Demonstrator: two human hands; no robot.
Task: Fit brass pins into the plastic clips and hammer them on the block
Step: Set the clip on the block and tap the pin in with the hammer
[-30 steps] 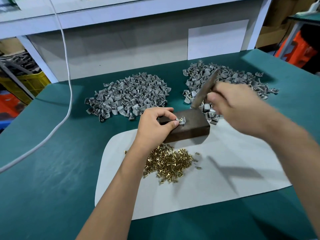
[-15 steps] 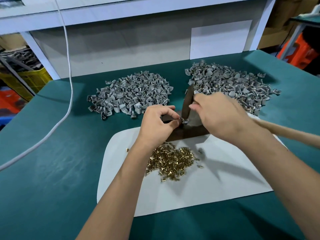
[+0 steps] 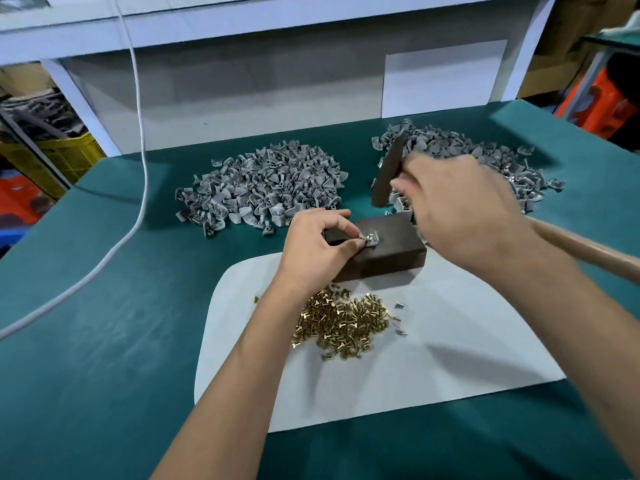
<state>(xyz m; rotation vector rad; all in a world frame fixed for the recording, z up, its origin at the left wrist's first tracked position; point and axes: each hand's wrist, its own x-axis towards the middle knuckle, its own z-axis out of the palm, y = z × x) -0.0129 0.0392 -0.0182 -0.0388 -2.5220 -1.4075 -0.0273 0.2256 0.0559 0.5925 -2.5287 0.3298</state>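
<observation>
While the hammer (image 3: 388,171) is raised above the block (image 3: 391,245), the blow should, I judge, fall square on the pin head, with the steadying fingertips kept clear to the left. The right hand (image 3: 460,216), blurred with motion, is clenched round the hammer's wooden handle close to the head. The left hand (image 3: 311,247) pinches one plastic clip (image 3: 371,238), pin fitted, flat on the block's top face.

Under the block lies the green-covered table (image 3: 104,341), with a white sheet (image 3: 450,358) spread from the block toward the person. Behind the block are two heaps of grey clips, one to its left (image 3: 263,188) and one to its right (image 3: 485,161). Brass pins (image 3: 343,323) lie heaped on the sheet just in front of the block. A white cable (image 3: 138,133) trails across the table well left of the block.
</observation>
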